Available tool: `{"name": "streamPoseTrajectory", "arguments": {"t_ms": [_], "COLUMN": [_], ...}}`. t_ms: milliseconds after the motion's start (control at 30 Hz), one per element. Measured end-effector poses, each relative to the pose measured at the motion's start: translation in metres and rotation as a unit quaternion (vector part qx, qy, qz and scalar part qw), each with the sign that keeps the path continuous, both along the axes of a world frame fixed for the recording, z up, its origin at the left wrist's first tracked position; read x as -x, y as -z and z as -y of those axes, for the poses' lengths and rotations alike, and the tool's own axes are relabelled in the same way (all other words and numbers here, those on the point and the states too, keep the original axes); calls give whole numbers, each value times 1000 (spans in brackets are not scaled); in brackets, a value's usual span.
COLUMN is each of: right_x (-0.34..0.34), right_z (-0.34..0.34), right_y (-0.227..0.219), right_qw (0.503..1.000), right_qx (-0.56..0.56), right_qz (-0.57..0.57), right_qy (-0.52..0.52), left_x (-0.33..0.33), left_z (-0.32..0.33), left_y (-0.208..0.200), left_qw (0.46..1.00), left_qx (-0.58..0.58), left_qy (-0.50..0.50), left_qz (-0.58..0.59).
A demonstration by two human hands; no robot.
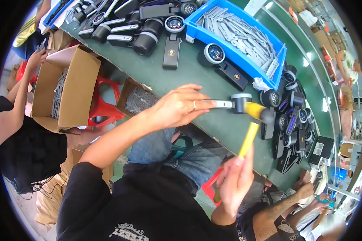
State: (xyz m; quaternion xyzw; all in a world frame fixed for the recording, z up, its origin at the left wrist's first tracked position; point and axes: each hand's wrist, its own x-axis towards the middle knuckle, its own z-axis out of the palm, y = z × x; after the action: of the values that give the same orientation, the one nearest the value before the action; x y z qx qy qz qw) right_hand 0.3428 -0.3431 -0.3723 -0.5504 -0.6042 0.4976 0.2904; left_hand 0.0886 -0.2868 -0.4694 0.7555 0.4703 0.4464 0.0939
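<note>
My left hand (179, 106) reaches over the green table, its fingers closed on the handle of a black handheld device (240, 103). The device lies on its side, with a light strip along its handle and a grey rim around its round head. My right hand (237, 176) grips a mallet (249, 140) by its yellow handle. The mallet's yellow and dark head is smeared by motion and overlaps the device's round end; whether they touch I cannot tell.
Ahead, a blue bin (233, 40) holds many flat grey strips. Similar devices (149, 36) crowd the far left, and more (293, 116) pile up at right. A cardboard box (74, 88) of grey parts and a red stool (104, 104) stand at left. Other people work on both sides.
</note>
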Motion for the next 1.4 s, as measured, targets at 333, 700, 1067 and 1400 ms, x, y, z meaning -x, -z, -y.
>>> {"name": "streamPoseTrajectory", "arguments": {"t_ms": [333, 700, 1067, 1400], "right_x": [7, 26, 14, -92], "right_z": [10, -17, -17, -70], "right_y": [-19, 23, 23, 63], "right_qw": [993, 967, 980, 937], "right_qx": [-108, -26, -80, -237], "right_qz": [-6, 217, 177, 182], "right_qy": [-36, -132, -46, 181], "left_x": [-1, -3, 12, 164], "left_z": [5, 8, 22, 33], "left_y": [5, -2, 6, -8], "left_qw": [996, 974, 991, 986], "left_qx": [75, 204, 113, 59], "left_qy": [-25, -67, -74, -153], "left_qz": [36, 65, 21, -32]}}
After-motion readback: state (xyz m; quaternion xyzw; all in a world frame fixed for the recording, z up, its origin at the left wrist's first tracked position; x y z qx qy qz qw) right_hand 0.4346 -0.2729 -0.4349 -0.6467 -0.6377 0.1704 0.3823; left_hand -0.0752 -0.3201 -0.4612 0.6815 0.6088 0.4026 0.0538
